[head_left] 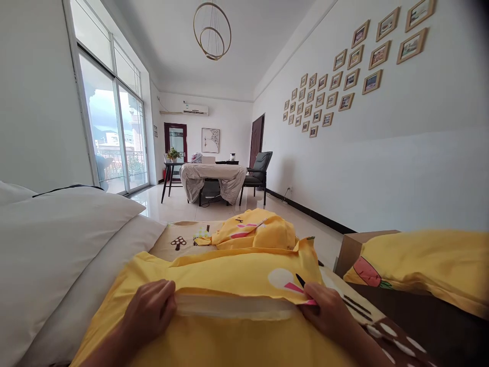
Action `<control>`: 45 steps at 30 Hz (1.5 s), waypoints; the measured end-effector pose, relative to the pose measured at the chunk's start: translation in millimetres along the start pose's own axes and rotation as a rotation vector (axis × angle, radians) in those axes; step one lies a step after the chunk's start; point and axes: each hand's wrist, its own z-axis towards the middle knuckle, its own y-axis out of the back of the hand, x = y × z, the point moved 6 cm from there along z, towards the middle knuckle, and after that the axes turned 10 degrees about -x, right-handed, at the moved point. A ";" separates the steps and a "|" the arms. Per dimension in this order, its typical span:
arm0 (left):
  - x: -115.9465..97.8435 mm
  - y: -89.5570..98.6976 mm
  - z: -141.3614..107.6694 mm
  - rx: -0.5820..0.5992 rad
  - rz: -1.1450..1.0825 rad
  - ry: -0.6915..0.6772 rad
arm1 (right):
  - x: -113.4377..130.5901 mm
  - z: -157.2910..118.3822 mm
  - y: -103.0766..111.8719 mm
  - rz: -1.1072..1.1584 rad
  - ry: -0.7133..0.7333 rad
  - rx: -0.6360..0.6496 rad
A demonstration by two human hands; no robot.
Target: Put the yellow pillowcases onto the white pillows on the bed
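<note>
Both forearms reach in from the near edge, the left hand to the left and the right hand to the right, well apart and at much the same height. The left hand's knuckles face up, its fingers curled together and clamped on the edge of the yellow case. The right hand clamps the same edge at its right end, thumb pointing inward over the cloth. The case lies near, across the middle, its mouth stretched between the two hands and showing one white strip inside. There are two other yellow pieces: one bundle just beyond the case, and one cloth on the right, draped over a box. At left lie at least two white pillows. Far off stand one covered table and, just right of it, one dark chair
</note>
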 end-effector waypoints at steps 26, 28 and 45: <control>-19.0 2.9 34.4 0.712 0.231 0.022 | 61.5 64.4 -53.8 0.248 -0.001 0.625; -76.3 -20.2 57.4 0.692 0.057 -0.179 | 61.4 69.5 -52.5 0.285 0.012 0.652; -174.7 -156.6 28.0 0.063 -0.032 -0.366 | 20.8 64.7 -45.1 0.068 -0.238 0.376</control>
